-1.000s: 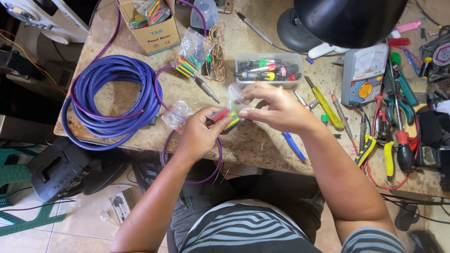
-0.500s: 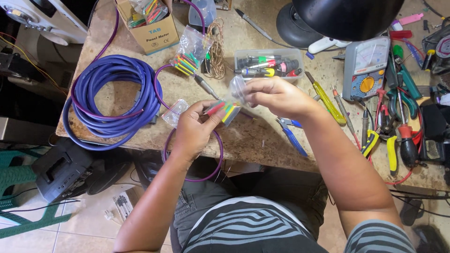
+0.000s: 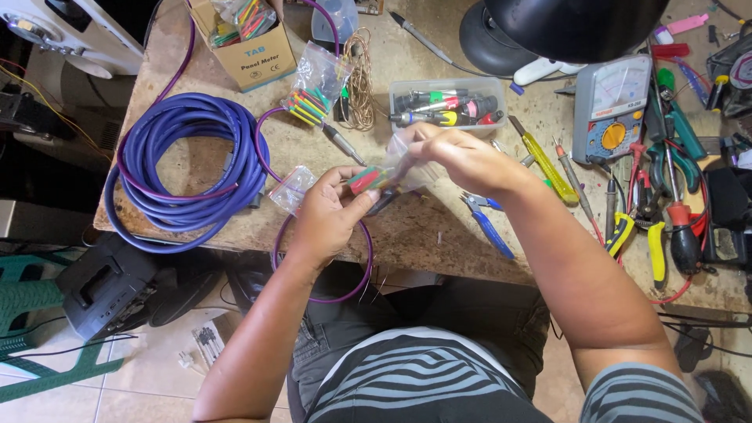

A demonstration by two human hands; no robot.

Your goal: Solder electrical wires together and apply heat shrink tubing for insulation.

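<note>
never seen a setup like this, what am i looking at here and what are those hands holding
This is one view from a camera worn on a person's head, looking down at their own two bare hands over a stone-topped workbench. The left hand pinches a small bundle of short red and green tubing pieces. The right hand holds a small clear plastic bag at that bundle. On the bench lie a coiled blue cable, a thin purple cable looping over the front edge, a clear plastic box of plug connectors, a cardboard box, a yellow-handled screwdriver, blue-handled pliers and a grey analogue meter.
</note>
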